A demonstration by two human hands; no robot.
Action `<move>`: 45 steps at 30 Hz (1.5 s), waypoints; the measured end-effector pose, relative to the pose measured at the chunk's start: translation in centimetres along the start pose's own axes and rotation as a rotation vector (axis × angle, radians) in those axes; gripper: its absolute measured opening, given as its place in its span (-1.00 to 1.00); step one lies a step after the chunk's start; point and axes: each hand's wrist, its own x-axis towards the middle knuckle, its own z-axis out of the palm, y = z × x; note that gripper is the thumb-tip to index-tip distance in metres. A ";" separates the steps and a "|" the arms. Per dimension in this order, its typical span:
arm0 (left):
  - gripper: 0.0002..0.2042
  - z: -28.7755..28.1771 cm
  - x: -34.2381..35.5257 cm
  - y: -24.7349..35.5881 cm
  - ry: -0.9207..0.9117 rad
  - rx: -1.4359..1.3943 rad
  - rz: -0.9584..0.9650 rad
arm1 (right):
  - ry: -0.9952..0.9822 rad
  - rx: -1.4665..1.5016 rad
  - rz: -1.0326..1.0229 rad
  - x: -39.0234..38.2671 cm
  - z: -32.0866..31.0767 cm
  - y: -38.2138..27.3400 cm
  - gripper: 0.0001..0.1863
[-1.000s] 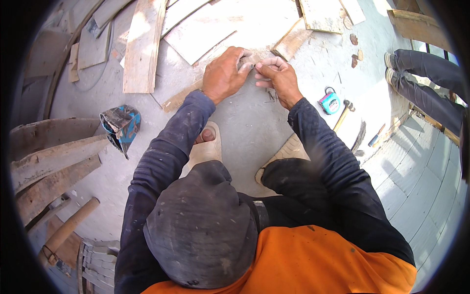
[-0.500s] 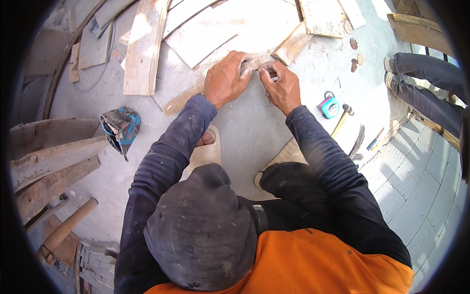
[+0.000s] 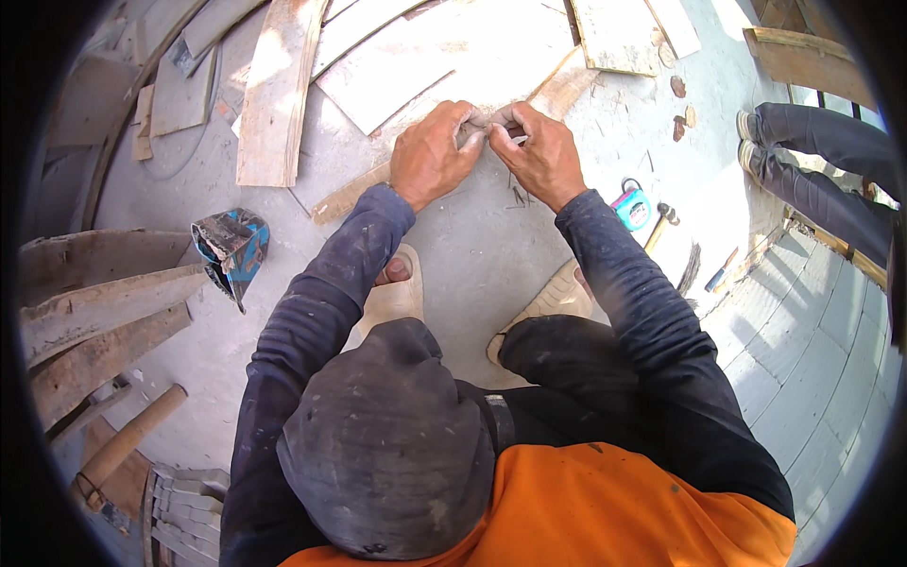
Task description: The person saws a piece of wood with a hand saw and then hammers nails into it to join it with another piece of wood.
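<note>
Fingertips of my left hand and my right hand meet over the concrete floor, in front of my feet. Both are closed in a pinch. What lies between them is too small and hidden to name; a pale bit shows by the right thumb. Below the right hand, a few thin dark nail-like pieces are scattered on the floor. Beside my left wrist lies a short wooden strip. A turquoise tape measure and a hammer sit right of my right forearm, which partly covers them.
Several boards lie at the far side. A torn blue bag stands at left, near curved planks and a wooden handle. At right are a screwdriver-like tool, another person's legs and grey planking.
My right hand has turned slightly and closed in against the left, so the gap between the fingertips has shrunk. My right forearm now covers more of the tape measure and hammer.
</note>
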 end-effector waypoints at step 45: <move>-0.82 0.0 0.4 0.1 -0.019 -0.078 -0.023 | -0.117 0.268 1.357 -30.7 -11.9 24.1 0.03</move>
